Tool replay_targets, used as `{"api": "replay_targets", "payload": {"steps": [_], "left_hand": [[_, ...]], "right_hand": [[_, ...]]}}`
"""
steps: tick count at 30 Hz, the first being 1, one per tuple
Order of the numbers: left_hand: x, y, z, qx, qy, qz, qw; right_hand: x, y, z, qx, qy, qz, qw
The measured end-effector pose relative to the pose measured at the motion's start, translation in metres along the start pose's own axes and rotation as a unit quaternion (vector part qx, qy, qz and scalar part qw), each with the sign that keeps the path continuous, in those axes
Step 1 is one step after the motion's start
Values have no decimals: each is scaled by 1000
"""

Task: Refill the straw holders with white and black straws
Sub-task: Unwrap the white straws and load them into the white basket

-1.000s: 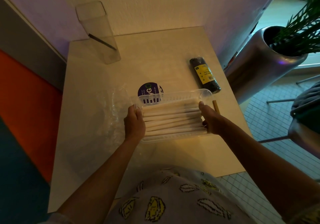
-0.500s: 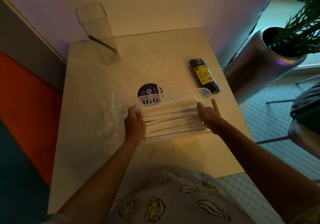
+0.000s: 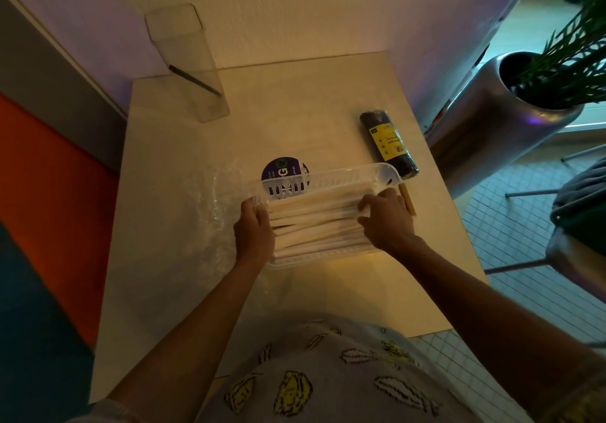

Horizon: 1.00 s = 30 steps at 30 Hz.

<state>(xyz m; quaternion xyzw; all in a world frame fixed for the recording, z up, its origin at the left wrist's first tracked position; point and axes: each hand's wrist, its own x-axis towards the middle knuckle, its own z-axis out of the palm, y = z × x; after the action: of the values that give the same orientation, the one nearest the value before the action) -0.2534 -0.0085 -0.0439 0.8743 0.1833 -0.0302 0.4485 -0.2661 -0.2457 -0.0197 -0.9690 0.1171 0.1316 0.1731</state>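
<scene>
Both hands at a slotted clear plastic basket [image 3: 328, 178] of paper-wrapped white straws [image 3: 314, 222] on the pale matte table [image 3: 295, 101].

The left hand [image 3: 254, 231] grips the basket's left end; the right hand [image 3: 385, 217] pinches the straws' right ends. Beyond the right hand lies a cylindrical film-wrapped pack of black straws [image 3: 388, 142]; far beyond the left stands a tall clear square straw holder [image 3: 187, 62], crinkled plastic wrap [image 3: 203, 206] beside it.

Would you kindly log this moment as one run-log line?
left hand: holds tray end | right hand: on white straws | holder: one black straw | black pack: untouched
</scene>
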Motion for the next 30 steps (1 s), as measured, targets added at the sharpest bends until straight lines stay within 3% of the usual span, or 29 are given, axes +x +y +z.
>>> {"api": "replay_targets", "payload": {"steps": [8,15,26,30], "left_hand": [[0,-1,0,-3,-8,3,1000],[2,-2,0,3,-9,0,1000],[0,0,-2,-4,-10,8,1000],[0,2,-1,-6,-6,8,1000]], "right_hand": [[4,-3,-1,-73,-3,-38,997],[2,2,-9,-52,21,-49,997],[0,4,-11,-94,-33,-97,990],[-3,-12,-6,-45,-13,-157,986]]}}
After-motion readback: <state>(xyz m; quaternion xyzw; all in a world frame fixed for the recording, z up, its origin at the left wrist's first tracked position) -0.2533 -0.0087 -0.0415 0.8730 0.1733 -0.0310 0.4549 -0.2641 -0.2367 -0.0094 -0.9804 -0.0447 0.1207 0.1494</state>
